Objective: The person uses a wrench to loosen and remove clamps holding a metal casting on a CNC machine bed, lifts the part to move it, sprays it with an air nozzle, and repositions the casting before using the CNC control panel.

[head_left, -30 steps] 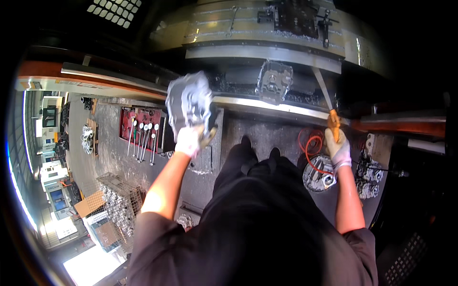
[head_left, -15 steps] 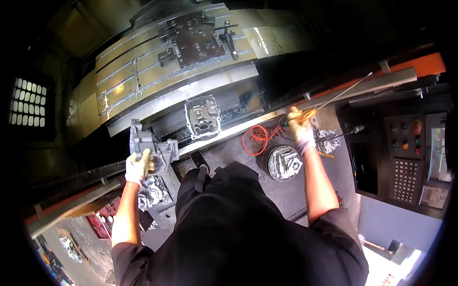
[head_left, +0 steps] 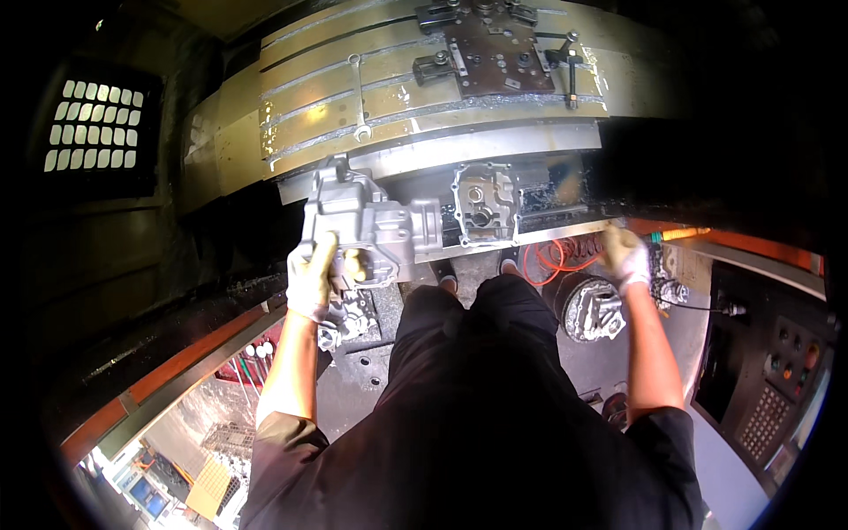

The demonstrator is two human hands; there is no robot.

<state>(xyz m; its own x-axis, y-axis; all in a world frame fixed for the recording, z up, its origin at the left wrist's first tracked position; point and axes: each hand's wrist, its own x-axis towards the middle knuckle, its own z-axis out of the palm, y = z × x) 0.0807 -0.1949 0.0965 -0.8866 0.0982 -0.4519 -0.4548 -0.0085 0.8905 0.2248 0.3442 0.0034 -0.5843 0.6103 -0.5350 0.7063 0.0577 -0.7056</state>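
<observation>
My gloved left hand (head_left: 311,276) is closed on the lower left of a grey cast-metal housing (head_left: 367,225). Its thumb lies up the side, and fingertips show at an opening. The housing hangs in front of the machine bed, left of a second, open-faced housing (head_left: 488,205) beside the bed's front edge. My gloved right hand (head_left: 625,256) is over the machine's front rail, its fingers turned away and partly hidden. Just right of it lies a yellow-orange air blow gun (head_left: 685,234) with a green fitting, apart from the hand. A coiled orange-red hose (head_left: 556,256) runs left of that hand.
A slotted machine table (head_left: 389,93) carries a wrench (head_left: 358,97) and a dark fixture plate (head_left: 499,57) with clamps. Below the right hand, a cast part (head_left: 594,309) sits on a round dark stand. More castings (head_left: 349,318) lie below the left hand. A control panel (head_left: 777,371) stands right.
My right hand has let go of the air blow gun, which now lies right of it. My left hand has raised the housing toward the bed. The whole view has shifted.
</observation>
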